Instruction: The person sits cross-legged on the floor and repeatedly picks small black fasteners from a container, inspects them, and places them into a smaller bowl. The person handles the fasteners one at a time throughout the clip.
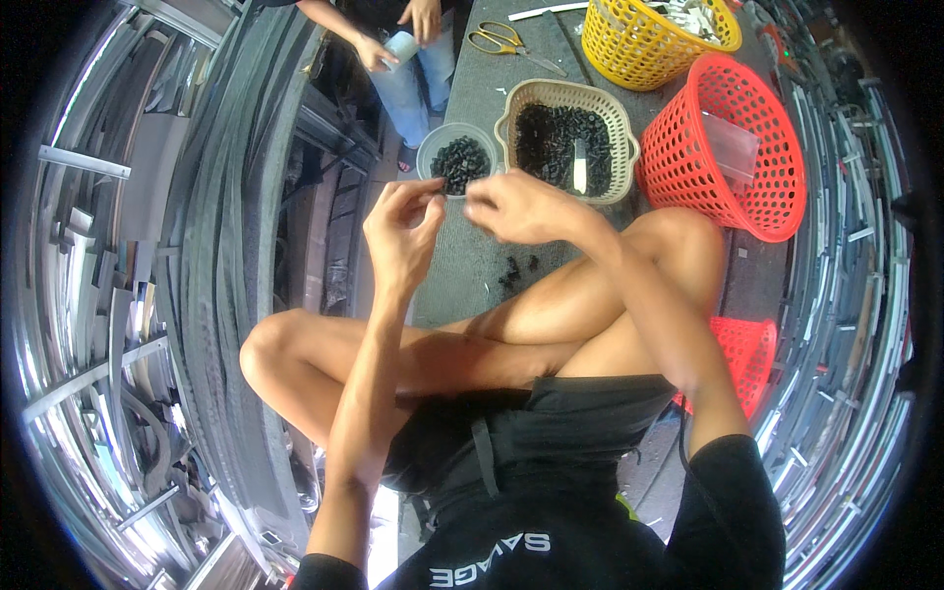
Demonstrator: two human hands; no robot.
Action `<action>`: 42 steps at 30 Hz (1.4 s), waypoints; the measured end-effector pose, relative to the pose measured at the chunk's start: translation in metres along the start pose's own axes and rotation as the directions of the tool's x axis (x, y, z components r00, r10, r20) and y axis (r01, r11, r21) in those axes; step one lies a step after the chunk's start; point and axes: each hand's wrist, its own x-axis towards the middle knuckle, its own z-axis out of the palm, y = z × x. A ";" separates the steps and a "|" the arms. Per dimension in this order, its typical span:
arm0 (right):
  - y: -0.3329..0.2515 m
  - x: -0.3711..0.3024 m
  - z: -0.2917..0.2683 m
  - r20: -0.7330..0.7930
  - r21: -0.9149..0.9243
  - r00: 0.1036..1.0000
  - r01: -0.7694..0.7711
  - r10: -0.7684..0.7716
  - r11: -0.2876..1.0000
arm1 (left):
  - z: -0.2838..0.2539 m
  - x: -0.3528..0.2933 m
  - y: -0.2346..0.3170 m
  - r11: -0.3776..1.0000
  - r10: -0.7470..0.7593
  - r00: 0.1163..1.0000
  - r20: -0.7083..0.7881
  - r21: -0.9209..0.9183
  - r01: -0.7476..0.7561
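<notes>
My left hand (pixel 401 231) is raised in a pinch, thumb and index finger drawn together. Whatever sits at its fingertips is too small to name. Just to its right, my right hand (pixel 519 205) has curled, slightly blurred fingers, and what they hold is hidden. The two hands are close but apart. Beyond them stands a clear round tub (pixel 425 160) holding small black pieces (pixel 460 162). Beside the tub is a beige plastic basket (pixel 630 126) with many more black pieces and a white-handled tool (pixel 580 167) lying on top.
Yellow-handled scissors (pixel 500 41) lie on the grey bench (pixel 454 258) near a yellow basket (pixel 639 54) of white scraps. A red basket (pixel 678 147) tilts at the right. Long strips (pixel 226 197) line the left. Another person's hands (pixel 376 51) hold a pale cylindrical object at the back.
</notes>
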 end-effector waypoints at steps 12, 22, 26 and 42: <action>0.057 0.009 0.070 0.099 -0.555 0.985 -0.064 0.142 0.829 | 0.011 0.027 0.008 0.801 0.354 0.931 0.087 0.485 -0.350; 0.040 0.009 0.061 0.146 -0.512 0.941 -0.192 0.305 0.837 | 0.011 -0.030 -0.027 0.876 -0.190 0.889 0.416 0.481 -0.038; 0.046 0.011 0.042 0.126 -0.283 0.965 -0.188 0.231 0.940 | 0.012 -0.026 -0.025 0.910 -0.139 0.885 0.445 0.410 -0.063; 0.048 0.007 0.055 -0.068 -0.457 0.984 -0.178 0.165 0.871 | -0.003 -0.008 -0.023 0.936 -0.094 0.982 0.164 0.351 0.031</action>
